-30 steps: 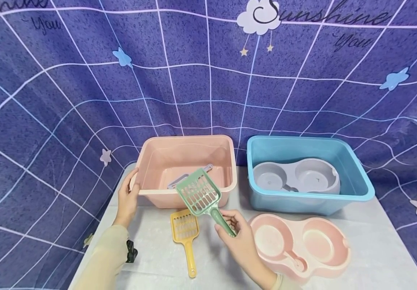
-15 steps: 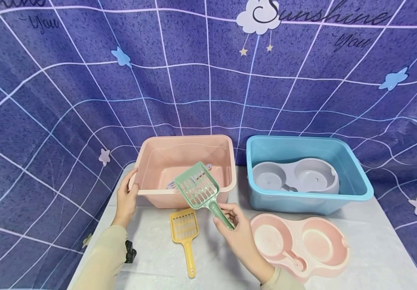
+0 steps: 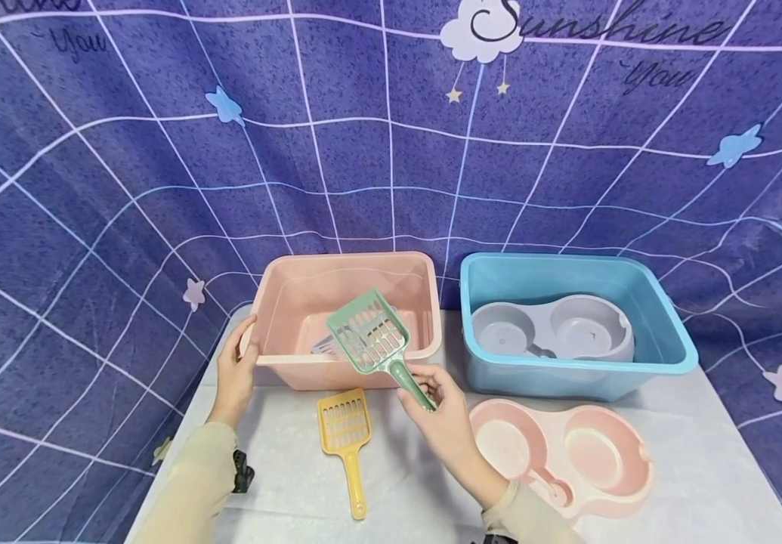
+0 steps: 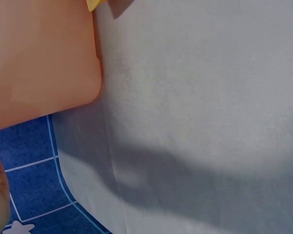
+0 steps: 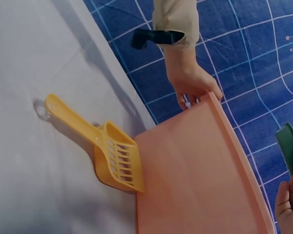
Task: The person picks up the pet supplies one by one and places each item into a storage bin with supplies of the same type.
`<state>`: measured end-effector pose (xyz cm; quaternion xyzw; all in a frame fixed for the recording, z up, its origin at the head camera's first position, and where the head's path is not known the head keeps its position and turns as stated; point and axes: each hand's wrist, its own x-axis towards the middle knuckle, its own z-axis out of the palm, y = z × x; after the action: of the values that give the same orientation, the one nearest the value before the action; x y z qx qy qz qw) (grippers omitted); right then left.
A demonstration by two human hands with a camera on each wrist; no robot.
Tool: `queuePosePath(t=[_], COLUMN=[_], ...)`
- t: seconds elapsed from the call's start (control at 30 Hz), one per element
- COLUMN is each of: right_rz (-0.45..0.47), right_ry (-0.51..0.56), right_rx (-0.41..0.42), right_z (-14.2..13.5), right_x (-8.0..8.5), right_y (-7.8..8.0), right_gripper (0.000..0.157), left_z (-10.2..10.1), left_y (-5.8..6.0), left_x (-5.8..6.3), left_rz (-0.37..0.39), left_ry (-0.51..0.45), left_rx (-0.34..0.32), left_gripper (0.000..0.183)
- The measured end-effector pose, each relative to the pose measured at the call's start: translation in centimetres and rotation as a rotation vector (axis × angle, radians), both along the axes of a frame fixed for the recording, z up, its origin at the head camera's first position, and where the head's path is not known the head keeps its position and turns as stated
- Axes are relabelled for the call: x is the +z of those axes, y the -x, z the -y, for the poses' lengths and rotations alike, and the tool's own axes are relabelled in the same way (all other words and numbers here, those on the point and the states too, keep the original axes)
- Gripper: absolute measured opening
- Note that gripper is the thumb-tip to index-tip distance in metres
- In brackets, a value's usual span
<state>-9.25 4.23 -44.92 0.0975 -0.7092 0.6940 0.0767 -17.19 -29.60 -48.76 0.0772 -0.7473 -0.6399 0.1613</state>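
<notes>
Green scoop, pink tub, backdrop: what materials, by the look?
Green scoop, in the right hand: likely rigid plastic, glossy; highlights on the handle, clean molded-looking slots.
Pink tub: probably plastic, satin; even color, smooth walls, rounded rim, soft sheen.
Backdrop: looks like printed fabric, mostly matte; its grid lines bend over soft folds. Thin vinyl can't be ruled out.

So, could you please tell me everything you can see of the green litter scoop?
The green litter scoop looks like plastic, with a squarish head cut by rows of slots, raised edges and a slimmer, darker handle. The right hand grips the handle, covering part of it. The scoop is held up at a slant, head forward and toward the person's left. In the head view, its head overlaps the front rim of the pink litter box.
</notes>
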Motion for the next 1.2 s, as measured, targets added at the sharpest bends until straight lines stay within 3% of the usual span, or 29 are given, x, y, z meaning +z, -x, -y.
queuePosePath(t=[0.17,0.33,0.6,0.93,1.2], right_rz=[-0.014,-0.027,-0.003,0.006,-0.024], right_ry=[-0.008,-0.016,-0.004,-0.043,-0.084], right_rx=[-0.002,-0.011,-0.029,-0.014,-0.028], right_z=[0.2,0.3,0.7,1.2,1.3], right_x=[0.3,0.4,1.3,5.5,2.6], right_y=[0.6,1.1,1.8,1.8,4.0], right_gripper=[0.034,0.034,0.034,0.031,0.030], left_z=[0.3,0.2,0.4,0.2,0.2], left_y=[0.2,0.0,0.3,0.1,0.1], left_x=[-0.3,0.1,-0.7,0.0,-0.2], left_rz=[0.007,0.002,-0.002,0.005,0.006], left_ry=[-0.003,-0.005,0.004,0.013,0.000], left_rx=[0.000,-0.003,0.004,0.007,0.015], left_gripper=[0.046,0.045,0.046,0.045,0.046])
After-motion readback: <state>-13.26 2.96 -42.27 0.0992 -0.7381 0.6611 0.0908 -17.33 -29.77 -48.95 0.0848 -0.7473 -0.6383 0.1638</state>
